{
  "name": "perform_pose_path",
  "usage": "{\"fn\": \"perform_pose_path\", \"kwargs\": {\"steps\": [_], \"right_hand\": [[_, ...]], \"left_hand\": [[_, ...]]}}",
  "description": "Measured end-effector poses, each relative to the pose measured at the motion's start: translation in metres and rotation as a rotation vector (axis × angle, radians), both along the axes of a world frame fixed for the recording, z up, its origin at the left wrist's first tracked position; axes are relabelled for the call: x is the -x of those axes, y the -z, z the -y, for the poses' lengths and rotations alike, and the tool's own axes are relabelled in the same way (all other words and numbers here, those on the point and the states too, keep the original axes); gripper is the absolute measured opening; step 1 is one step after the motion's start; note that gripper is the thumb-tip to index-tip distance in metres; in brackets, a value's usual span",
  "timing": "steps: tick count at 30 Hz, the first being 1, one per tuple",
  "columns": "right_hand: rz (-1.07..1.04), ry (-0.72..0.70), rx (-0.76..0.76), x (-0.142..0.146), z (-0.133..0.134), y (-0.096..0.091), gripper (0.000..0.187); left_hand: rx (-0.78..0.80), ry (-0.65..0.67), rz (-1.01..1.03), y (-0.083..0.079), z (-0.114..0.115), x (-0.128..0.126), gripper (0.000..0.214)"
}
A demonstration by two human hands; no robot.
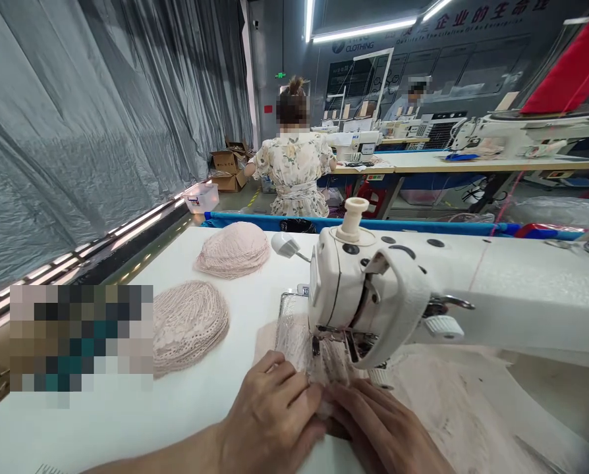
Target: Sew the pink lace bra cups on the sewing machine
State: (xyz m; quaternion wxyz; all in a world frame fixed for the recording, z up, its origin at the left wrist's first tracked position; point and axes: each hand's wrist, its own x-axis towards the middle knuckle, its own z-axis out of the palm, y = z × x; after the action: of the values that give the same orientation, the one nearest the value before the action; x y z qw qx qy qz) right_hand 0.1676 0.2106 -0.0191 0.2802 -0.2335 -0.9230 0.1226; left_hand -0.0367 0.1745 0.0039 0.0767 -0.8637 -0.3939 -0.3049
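Note:
A pale pink lace piece [335, 361] lies under the needle area of a white sewing machine [331, 283]. My left hand [277, 408] is closed on the near edge of the lace, with thumb and fingers pressed together. Right beside it, my right hand [381, 421] pinches the same edge, and the two sets of fingertips nearly meet just in front of the presser foot. The fingers partly hide what they grip. A clear plastic guard [292, 322] stands left of the needle. More pale lace fabric [433, 395] spreads under the machine arm on the right.
Two stacks of pink lace pieces, a nearer one [193, 322] and a farther one [234, 250], sit on the white table [176, 421] to the left. A person [294, 164] sits ahead, back turned. Other sewing machines stand on a long bench [423, 161] beyond.

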Motion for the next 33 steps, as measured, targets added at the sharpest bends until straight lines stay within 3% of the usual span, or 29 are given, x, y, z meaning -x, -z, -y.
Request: {"fn": "perform_pose_path", "kwargs": {"steps": [5, 10, 13, 17, 20, 25, 30, 33], "right_hand": [[0.003, 0.024, 0.008, 0.0, 0.001, 0.003, 0.027], [0.027, 0.058, -0.096, 0.006, 0.0, 0.006, 0.018], [0.048, 0.028, -0.047, 0.005, 0.0, 0.001, 0.024], [0.09, -0.032, 0.023, 0.003, 0.001, -0.006, 0.019], [-0.001, -0.092, -0.048, 0.005, -0.001, -0.002, 0.022], [-0.115, -0.069, -0.222, 0.011, -0.004, -0.002, 0.035], [-0.101, -0.083, -0.219, 0.01, -0.003, -0.013, 0.035], [-0.141, -0.071, -0.23, 0.008, -0.001, -0.007, 0.032]], "left_hand": [[-0.069, -0.012, 0.002, 0.005, -0.004, 0.002, 0.025], [-0.09, -0.05, 0.032, 0.006, -0.007, 0.003, 0.031], [-0.098, -0.056, 0.02, 0.002, -0.007, 0.002, 0.031], [-0.037, -0.014, -0.03, -0.001, -0.007, 0.006, 0.036], [0.008, 0.001, -0.029, 0.0, -0.008, 0.009, 0.036], [-0.067, -0.021, -0.075, 0.005, -0.006, 0.009, 0.03], [-0.079, 0.024, -0.022, 0.004, -0.004, 0.007, 0.026], [-0.088, 0.033, 0.005, 0.003, -0.004, 0.006, 0.026]]}}
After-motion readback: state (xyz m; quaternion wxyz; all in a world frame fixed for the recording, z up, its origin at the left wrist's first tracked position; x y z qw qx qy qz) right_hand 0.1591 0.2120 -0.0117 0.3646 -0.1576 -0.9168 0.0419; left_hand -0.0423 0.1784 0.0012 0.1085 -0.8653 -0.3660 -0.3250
